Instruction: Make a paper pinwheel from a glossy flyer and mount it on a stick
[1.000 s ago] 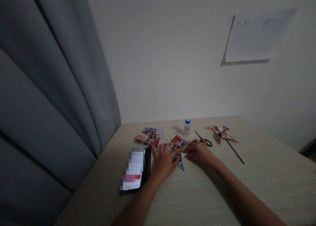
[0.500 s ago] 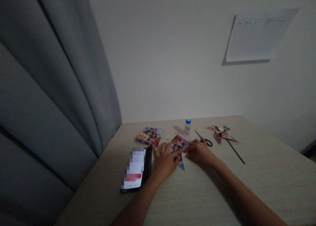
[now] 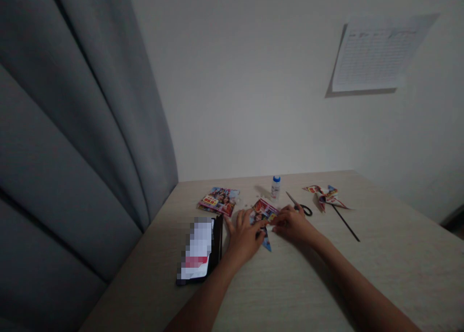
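A colourful printed paper (image 3: 264, 208) with a blue pointed corner lies on the table between my hands, partly covered by my fingers. My left hand (image 3: 244, 234) rests with fingers spread, its index finger pressing on the paper. At the paper's right edge, my right hand (image 3: 292, 223) has its fingers pinched together on it. Black-handled scissors (image 3: 306, 209) lie just behind my right hand. Behind the paper stands a small clear bottle (image 3: 275, 189) with a blue cap.
A phone (image 3: 197, 250) in a dark open case lies left of my left forearm. Farther back is a stack of printed papers (image 3: 219, 200). At the right a paper pinwheel (image 3: 328, 196) lies on its dark stick. A grey curtain (image 3: 90, 129) borders the table's left side.
Both hands hold nearly the same place on the paper. Only a very slight shift of the whole view shows.
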